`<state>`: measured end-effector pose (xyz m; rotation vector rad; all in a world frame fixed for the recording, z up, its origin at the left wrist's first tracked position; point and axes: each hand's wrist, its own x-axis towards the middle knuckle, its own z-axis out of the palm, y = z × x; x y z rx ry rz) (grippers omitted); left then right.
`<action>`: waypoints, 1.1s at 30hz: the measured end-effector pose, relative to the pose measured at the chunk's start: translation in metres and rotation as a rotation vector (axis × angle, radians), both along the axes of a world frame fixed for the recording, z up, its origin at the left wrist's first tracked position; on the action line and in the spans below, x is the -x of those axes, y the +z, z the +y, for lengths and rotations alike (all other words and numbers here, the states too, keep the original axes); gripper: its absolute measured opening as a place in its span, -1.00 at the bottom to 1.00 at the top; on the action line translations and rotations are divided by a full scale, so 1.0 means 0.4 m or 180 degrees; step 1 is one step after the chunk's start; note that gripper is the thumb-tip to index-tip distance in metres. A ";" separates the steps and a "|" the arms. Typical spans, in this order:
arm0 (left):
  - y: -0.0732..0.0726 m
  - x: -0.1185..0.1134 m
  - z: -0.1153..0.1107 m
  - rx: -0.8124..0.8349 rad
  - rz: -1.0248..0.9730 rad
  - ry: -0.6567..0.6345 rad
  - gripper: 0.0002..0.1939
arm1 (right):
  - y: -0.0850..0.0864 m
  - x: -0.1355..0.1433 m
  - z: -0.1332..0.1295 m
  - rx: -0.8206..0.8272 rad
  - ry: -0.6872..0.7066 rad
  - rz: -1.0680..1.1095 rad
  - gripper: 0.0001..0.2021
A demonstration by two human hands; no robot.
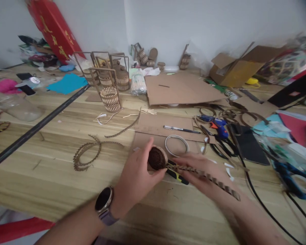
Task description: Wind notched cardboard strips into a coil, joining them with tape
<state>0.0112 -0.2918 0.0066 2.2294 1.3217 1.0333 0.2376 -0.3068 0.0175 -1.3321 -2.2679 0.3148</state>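
My left hand [140,170] grips a dark brown coil [156,158] of rolled strip between thumb and fingers. From the coil, a notched brown strip [210,177] runs right across my right hand [197,170]. The right fingers are closed around that strip near the coil, though their exact grip is partly hidden. Below the coil, partly covered by both hands, lies a black and yellow utility knife [177,176]. A pale tape ring [176,145] rests just beyond my right fingers. At left, a loose curled notched strip [85,156] lies on the table.
Small woven baskets [111,99] with tall handles stand at back left. A cardboard sheet [183,88] lies ahead, with a pen [181,129] nearer. On the right are scissors [221,148], a blue glue gun [221,129], a phone [251,144] and a black cable [253,192].
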 end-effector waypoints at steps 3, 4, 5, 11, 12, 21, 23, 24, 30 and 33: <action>-0.004 -0.003 0.004 -0.0153 0.0097 0.0143 -0.20 | -0.019 0.084 -0.030 0.0320 -0.0125 0.0704 -0.71; -0.007 -0.005 0.003 -0.0214 0.0149 0.0141 -0.20 | -0.024 0.104 -0.037 0.0330 -0.0309 0.0885 -0.70; -0.010 -0.008 0.000 -0.0285 0.0200 0.0114 -0.20 | -0.027 0.120 -0.042 0.0322 -0.0481 0.1022 -0.70; -0.011 -0.011 -0.015 -0.0365 0.0074 -0.0388 -0.35 | -0.017 0.141 -0.038 0.0523 -0.0954 0.1574 -0.75; -0.006 -0.007 -0.012 -0.0115 -0.0113 -0.0465 -0.37 | -0.014 0.137 -0.035 0.0621 -0.0960 0.1669 -0.74; 0.026 0.017 0.040 0.2485 -0.1728 -0.0899 -0.67 | -0.037 0.118 -0.042 0.0951 -0.0728 0.1946 -0.67; 0.022 0.015 0.043 0.2574 -0.1830 -0.0917 -0.71 | -0.045 0.119 -0.045 0.0845 -0.0722 0.1932 -0.70; 0.021 0.013 0.043 0.2620 -0.1907 -0.0906 -0.73 | -0.046 0.118 -0.045 0.0824 -0.0708 0.1912 -0.70; 0.017 0.000 0.040 0.3119 -0.2556 -0.0877 -0.65 | -0.039 0.116 -0.045 0.1010 -0.0725 0.1858 -0.64; 0.011 -0.005 0.040 0.3310 -0.2624 -0.0892 -0.66 | -0.041 0.116 -0.045 0.1124 -0.0891 0.1928 -0.67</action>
